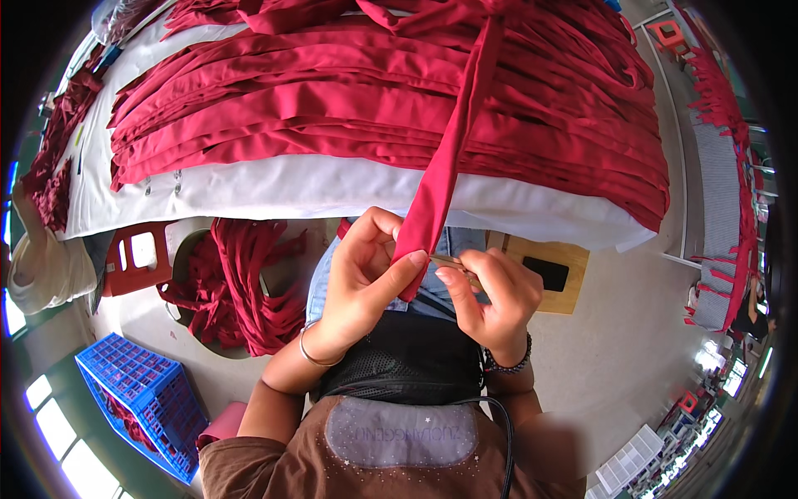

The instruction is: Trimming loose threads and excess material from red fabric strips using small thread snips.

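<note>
A long red fabric strip [439, 179] runs from the pile on the table down to my lap. My left hand [357, 279] pinches it near its lower end, thumb in front and fingers behind. Beside that end, my right hand [496, 291] is closed around a thin metal tool [447, 261], its tip close to the strip's right edge. The fingers cover most of the tool, so its exact kind does not show. Several more red strips [332, 108] lie in long layered rows across the table in front of me.
White cloth [274, 190] covers the table, its near edge just beyond my hands. Below left stand a tub [187, 312] heaped with red strips, an orange-red stool [120, 264] and a blue crate [154, 399]. A black phone [546, 274] lies on a wooden surface [573, 293] at right.
</note>
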A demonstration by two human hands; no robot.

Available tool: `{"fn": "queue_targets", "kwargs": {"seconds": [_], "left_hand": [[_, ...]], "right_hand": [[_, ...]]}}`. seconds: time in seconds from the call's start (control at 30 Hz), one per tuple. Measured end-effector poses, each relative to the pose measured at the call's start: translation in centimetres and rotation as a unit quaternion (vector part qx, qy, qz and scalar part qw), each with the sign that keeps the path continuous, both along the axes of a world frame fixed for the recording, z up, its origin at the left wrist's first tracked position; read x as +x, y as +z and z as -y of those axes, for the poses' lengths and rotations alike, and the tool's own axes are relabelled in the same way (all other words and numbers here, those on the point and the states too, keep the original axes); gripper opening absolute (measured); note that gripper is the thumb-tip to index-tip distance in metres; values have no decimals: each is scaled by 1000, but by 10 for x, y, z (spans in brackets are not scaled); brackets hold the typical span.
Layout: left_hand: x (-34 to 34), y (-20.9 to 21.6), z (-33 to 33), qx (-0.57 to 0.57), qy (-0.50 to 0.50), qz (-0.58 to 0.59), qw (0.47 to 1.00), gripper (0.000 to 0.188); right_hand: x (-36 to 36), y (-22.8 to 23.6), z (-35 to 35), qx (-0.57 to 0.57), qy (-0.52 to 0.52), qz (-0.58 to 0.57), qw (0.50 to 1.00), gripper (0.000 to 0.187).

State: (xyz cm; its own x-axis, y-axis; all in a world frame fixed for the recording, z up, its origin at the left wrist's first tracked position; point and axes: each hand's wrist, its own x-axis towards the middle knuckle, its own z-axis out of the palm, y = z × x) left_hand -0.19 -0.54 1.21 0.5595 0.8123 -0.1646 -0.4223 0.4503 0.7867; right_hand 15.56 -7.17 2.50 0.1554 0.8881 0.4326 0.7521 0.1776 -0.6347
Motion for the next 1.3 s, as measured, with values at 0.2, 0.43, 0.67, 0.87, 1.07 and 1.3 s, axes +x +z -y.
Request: {"fn": "queue_targets", "kwargs": {"seconds": [0.2, 0.43, 0.67, 0.87, 1.07, 1.3], "left_hand": [[-1, 0, 1, 7, -4, 7, 1000, 18], [0, 5, 2, 55, 27, -37, 997, 20], [-1, 3, 1, 28, 18, -26, 999, 19], [-2, 0, -1, -21, -9, 6, 1000, 16], [-1, 0, -1, -60, -28, 51, 996, 15], [-1, 0, -1, -66, -23, 51, 996, 15]], "right_hand": [[-1, 5, -1, -5, -4, -11, 1000, 22], [0, 4, 1, -16, 0, 7, 1000, 22], [0, 1, -2, 8, -4, -28, 1000, 20], [0, -4, -1, 16, -3, -43, 999, 24], [-2, -7, -2, 24, -3, -27, 999, 24], [-3, -6, -4, 21, 7, -38, 999, 23]]}}
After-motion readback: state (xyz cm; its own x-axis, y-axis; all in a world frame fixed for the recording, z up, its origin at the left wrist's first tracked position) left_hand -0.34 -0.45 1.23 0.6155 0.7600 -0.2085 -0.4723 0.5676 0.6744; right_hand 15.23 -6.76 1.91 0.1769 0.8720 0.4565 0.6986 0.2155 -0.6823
